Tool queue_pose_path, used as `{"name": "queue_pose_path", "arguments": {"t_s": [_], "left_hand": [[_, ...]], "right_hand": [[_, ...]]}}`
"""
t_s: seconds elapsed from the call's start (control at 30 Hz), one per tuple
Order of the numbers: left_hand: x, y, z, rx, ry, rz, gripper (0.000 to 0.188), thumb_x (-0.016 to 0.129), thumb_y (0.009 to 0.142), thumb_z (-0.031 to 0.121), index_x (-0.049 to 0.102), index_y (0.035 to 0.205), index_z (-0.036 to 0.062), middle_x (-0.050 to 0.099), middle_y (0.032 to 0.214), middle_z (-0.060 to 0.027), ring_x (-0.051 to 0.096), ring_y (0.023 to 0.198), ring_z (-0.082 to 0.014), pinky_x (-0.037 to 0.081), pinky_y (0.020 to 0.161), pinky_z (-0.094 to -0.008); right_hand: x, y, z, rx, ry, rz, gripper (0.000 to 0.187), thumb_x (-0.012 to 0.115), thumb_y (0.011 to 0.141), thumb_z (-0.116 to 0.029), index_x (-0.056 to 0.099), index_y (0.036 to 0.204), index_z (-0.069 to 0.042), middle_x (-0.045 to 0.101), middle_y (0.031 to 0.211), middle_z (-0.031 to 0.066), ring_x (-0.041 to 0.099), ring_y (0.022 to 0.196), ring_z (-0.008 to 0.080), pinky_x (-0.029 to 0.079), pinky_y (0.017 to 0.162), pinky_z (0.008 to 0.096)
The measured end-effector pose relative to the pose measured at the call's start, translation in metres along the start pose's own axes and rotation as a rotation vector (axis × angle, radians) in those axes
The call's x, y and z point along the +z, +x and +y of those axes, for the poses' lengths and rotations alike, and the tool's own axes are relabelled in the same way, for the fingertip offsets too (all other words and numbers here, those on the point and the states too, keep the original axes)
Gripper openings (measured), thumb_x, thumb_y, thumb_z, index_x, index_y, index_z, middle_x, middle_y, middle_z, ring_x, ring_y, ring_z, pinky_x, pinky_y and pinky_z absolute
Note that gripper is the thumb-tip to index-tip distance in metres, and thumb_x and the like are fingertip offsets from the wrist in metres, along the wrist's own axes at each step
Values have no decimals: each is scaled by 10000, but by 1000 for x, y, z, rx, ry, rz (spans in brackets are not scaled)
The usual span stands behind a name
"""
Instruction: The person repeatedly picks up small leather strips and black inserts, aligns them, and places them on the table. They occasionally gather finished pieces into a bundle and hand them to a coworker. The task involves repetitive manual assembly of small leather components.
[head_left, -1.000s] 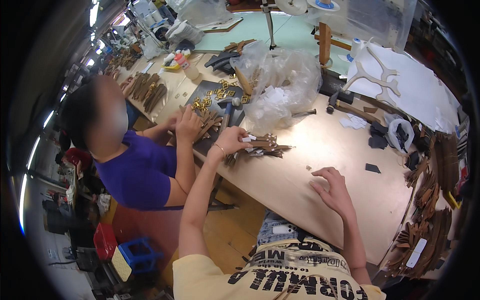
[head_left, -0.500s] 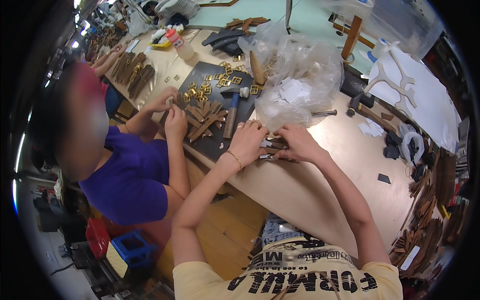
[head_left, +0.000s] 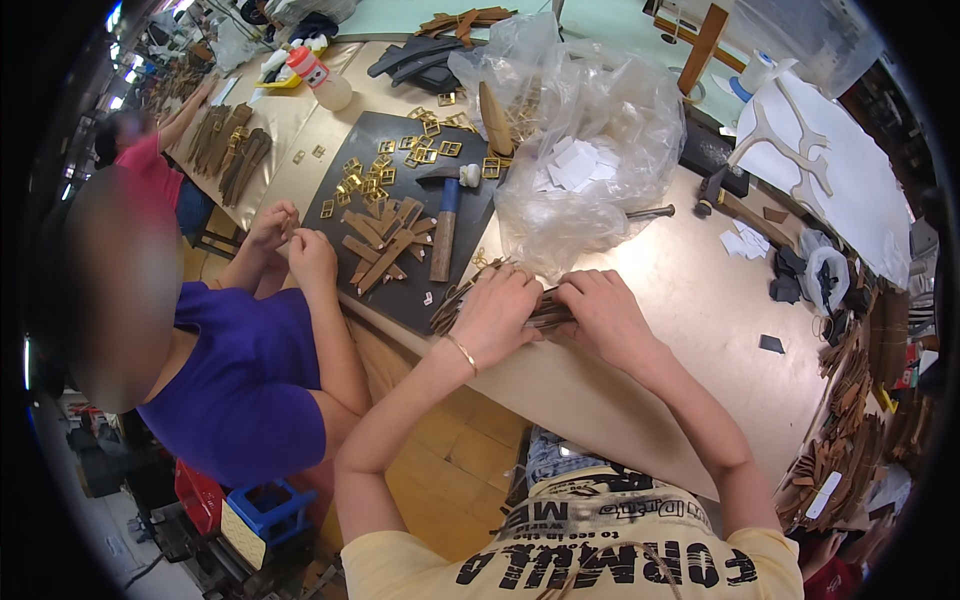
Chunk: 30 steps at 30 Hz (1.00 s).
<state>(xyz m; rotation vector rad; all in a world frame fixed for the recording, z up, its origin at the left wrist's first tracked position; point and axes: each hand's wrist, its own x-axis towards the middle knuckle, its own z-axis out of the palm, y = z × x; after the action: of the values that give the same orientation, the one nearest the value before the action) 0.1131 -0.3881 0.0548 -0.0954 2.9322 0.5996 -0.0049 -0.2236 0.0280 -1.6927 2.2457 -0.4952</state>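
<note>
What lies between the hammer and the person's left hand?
Head view: between the hammer and the left hand lie bare dark mat, a small brass piece and the strap bundle's ends.

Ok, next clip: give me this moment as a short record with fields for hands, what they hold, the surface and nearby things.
left hand: closed on the bundle of brown leather strips
right hand: gripping the same bundle
surface: tan worktable
nearby: hammer on a dark mat, brass buckles, clear plastic bag
co-worker: hands at the mat's edge
</note>
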Motion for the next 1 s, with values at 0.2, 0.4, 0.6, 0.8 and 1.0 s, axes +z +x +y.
{"name": "queue_pose_path", "arguments": {"t_s": [0.2, 0.4, 0.6, 0.8, 1.0], "left_hand": [[16, -14, 4, 63, -24, 173, 300, 779, 772, 229, 599, 946, 65, 649, 1085, -106, 581, 1065, -296, 420, 927, -398], [25, -20, 0, 73, -36, 184, 309, 764, 796, 224, 631, 1024, 63, 680, 1156, -104, 613, 1091, -267, 413, 960, -400], [59, -36, 14, 137, 15, 442, 361, 785, 778, 221, 669, 1096, 96, 702, 1099, -16, 625, 1030, -197, 414, 914, -366], [73, -41, 18, 164, 20, 571, 349, 798, 763, 186, 690, 1084, 103, 696, 1123, -10, 622, 1071, -207, 411, 914, -368], [65, -35, 12, 135, -122, 437, 386, 771, 787, 219, 675, 1128, 64, 641, 1227, -63, 555, 1185, -258, 402, 985, -429]], "right_hand": [[2, -7, 1, -82, 17, 172, 420, 801, 690, -164, 611, 1052, -70, 595, 1146, 94, 560, 1110, 258, 405, 962, 386], [-23, 12, 12, 10, 161, -219, 427, 814, 711, -212, 610, 1061, -76, 593, 1131, 90, 550, 1102, 254, 399, 940, 398], [-12, -19, 1, -37, 62, -32, 502, 811, 713, -201, 603, 1153, -76, 581, 1146, 89, 526, 1143, 254, 386, 976, 407], [-6, -32, 6, -14, 171, 13, 580, 796, 725, -164, 564, 1246, -59, 574, 1216, 118, 518, 1188, 280, 369, 1026, 426], [-5, -22, 11, -2, 292, -50, 711, 801, 725, -168, 485, 1347, -32, 574, 1248, 161, 539, 1161, 330, 399, 995, 445]]}}
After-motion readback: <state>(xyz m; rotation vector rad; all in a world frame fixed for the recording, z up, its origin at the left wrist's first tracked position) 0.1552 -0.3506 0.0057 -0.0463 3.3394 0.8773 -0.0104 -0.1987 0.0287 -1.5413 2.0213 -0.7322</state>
